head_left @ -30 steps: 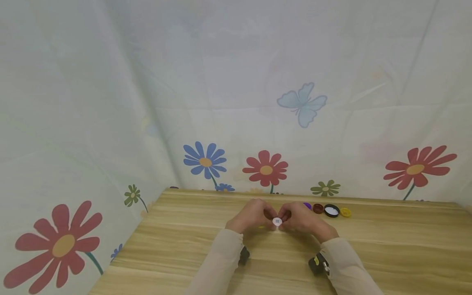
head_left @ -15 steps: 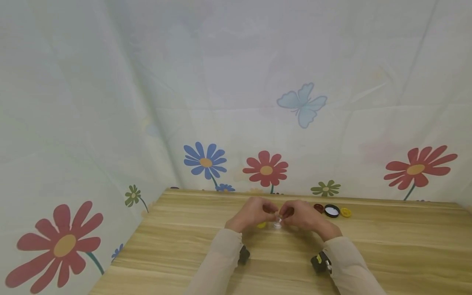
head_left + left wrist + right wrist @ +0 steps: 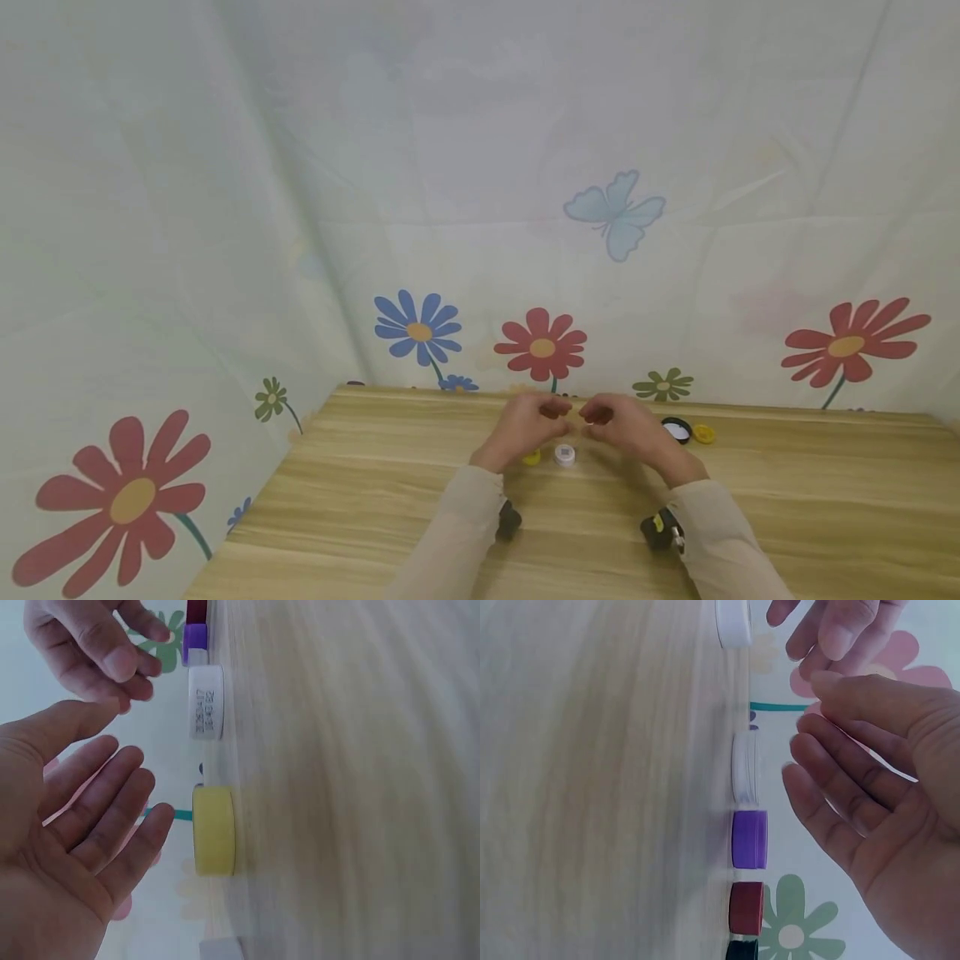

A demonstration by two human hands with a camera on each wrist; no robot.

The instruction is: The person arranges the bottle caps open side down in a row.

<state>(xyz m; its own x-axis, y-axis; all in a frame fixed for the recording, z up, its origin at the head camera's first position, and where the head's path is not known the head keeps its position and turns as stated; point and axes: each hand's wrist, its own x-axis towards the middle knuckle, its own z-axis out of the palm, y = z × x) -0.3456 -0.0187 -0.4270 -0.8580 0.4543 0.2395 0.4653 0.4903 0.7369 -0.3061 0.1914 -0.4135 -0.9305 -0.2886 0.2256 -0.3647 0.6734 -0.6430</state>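
Note:
A small round white cap [image 3: 565,455] lies on the wooden table in the head view, below and between the two hands. Its side, seen in the left wrist view, carries printed digits on the white cap [image 3: 206,703]. My left hand [image 3: 527,429] hovers above the table with loosely bent fingers, holding nothing. Facing it, my right hand [image 3: 622,429] is also raised off the table, its fingers relaxed and nothing in them. A yellow cap [image 3: 214,830] rests beside the white one, partly hidden by the left hand in the head view.
Along the table [image 3: 360,492] to the right stand a clear-white cap [image 3: 746,767], a purple cap [image 3: 750,840] and a dark red cap [image 3: 746,908]. A black cap with a white inside [image 3: 677,431] and another yellow cap [image 3: 703,433] follow. Behind hangs a flowered cloth [image 3: 480,208].
A second ago both hands pinched the white cap between their fingertips. They have since let go, lifted and parted slightly, and the cap now lies on the table.

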